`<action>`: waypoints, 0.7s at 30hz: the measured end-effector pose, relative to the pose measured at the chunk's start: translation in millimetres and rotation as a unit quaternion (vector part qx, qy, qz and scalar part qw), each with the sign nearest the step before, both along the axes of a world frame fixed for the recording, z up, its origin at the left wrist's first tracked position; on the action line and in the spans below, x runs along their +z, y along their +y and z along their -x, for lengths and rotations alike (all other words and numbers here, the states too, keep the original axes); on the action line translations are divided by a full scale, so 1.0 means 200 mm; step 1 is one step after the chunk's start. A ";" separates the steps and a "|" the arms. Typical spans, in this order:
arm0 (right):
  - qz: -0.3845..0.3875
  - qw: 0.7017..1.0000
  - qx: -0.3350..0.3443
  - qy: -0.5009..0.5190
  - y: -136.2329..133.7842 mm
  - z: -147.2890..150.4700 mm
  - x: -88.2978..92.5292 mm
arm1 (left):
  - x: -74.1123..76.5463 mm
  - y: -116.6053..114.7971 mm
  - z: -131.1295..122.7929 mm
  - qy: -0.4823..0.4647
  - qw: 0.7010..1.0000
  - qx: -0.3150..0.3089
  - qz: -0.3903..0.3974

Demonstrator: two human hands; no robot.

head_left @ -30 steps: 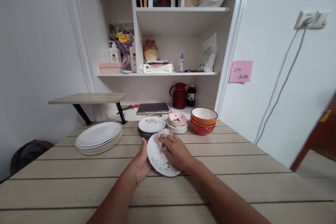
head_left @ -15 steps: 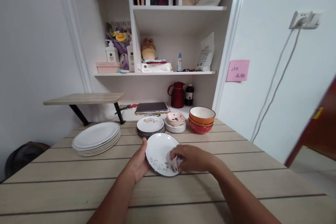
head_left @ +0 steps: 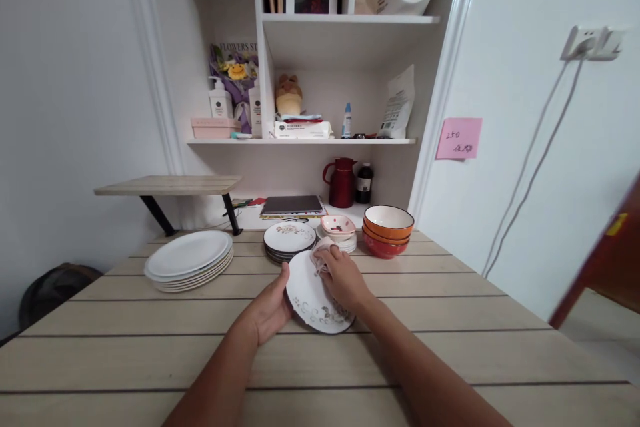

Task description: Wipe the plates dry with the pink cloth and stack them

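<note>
Round white ceramic-looking plate (head_left: 306, 293), brown-flowered, dark-rimmed: tilted, just nearer the wearer than the stack of matching plates (head_left: 289, 237).
Pale pink crumpled cloth (head_left: 319, 255): at the plate's far edge, right of the stack; wiping seems in hand.
Next stroke: calls for steady support, light pressure.
Left hand (head_left: 271, 310): thumb raised, gripping the rim; fingers hidden beneath.
Right hand (head_left: 346, 278): fingers curled, pinching cloth; forearm slanting in.
</note>
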State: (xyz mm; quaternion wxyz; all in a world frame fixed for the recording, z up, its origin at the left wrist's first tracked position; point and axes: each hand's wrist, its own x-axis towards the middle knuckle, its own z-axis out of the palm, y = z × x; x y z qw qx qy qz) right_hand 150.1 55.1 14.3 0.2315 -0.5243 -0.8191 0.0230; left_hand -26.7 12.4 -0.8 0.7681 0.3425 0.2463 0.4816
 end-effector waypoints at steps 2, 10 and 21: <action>0.000 1.000 0.020 -0.007 0.00 -0.01 -0.01 | 0.00 0.00 0.00 -0.003 1.000 -0.001 -0.005; -0.008 0.999 0.046 -0.026 -0.02 0.03 -0.03 | -0.03 0.02 0.01 0.002 1.000 0.023 -0.004; 0.000 0.963 0.268 0.035 -0.12 0.07 0.01 | -0.03 0.04 0.02 0.004 1.000 0.025 0.009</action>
